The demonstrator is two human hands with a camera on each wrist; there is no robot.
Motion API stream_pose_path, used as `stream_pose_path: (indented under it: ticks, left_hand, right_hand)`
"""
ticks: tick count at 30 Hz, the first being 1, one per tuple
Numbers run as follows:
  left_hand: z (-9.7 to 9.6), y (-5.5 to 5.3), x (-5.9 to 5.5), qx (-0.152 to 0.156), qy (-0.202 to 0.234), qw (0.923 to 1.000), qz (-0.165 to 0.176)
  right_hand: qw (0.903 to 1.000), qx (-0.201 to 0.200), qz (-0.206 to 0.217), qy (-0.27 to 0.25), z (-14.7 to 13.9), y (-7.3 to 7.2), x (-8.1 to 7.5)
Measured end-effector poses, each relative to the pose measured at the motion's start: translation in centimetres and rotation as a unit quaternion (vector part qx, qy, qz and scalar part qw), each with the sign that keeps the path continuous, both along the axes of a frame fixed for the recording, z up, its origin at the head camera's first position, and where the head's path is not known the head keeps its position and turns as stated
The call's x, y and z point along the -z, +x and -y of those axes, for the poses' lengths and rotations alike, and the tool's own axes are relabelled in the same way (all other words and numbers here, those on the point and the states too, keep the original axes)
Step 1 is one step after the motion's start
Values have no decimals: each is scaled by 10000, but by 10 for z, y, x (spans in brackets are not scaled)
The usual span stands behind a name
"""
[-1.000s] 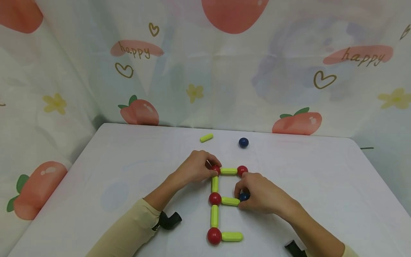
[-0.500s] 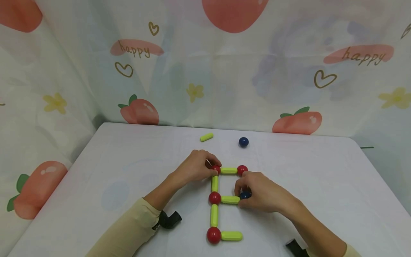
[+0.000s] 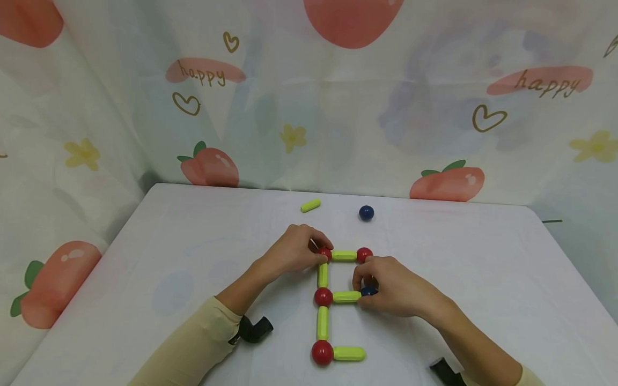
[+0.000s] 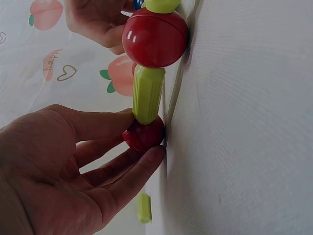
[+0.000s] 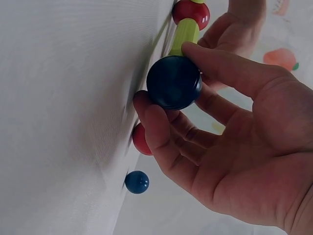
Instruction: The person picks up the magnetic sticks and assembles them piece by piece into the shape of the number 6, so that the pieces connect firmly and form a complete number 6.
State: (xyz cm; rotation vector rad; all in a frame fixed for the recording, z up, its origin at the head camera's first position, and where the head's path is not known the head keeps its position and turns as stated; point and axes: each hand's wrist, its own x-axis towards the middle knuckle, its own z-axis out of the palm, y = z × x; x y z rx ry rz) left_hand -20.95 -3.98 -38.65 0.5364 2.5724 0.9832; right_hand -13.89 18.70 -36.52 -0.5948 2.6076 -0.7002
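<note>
My left hand (image 3: 300, 249) grips the red ball (image 4: 144, 134) at the far left corner of a joined frame of red balls and yellow-green rods. Between the thumb and fingers of my right hand (image 3: 398, 287) is a blue ball (image 5: 174, 82), right at the end of the middle rod (image 3: 346, 297). That rod runs out from the middle red ball (image 3: 323, 296). Along the far side, another rod (image 3: 344, 256) leads to a second red ball (image 3: 364, 254), just beyond my right hand. The nearest red ball (image 3: 322, 353) carries a rod (image 3: 350, 354) with a bare outer end.
Farther back on the white table (image 3: 217, 225) lie a loose yellow-green rod (image 3: 310, 206) and a second blue ball (image 3: 366, 213). A printed curtain (image 3: 309, 107) hangs behind the table's far edge. Black wrist cameras (image 3: 256, 329) sit close to the tabletop.
My right hand has edged slightly away from me with the blue ball, and the middle rod's outer end has shifted with it. My left hand keeps its hold on the corner red ball.
</note>
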Motion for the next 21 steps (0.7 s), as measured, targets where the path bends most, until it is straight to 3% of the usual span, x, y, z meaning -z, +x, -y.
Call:
stream_pose_path:
  ticks: [21]
  left_hand:
    - [0,-1,0,-38,-20,10000,59]
  right_hand:
    - [10000,-92,12,9,0,-1,2]
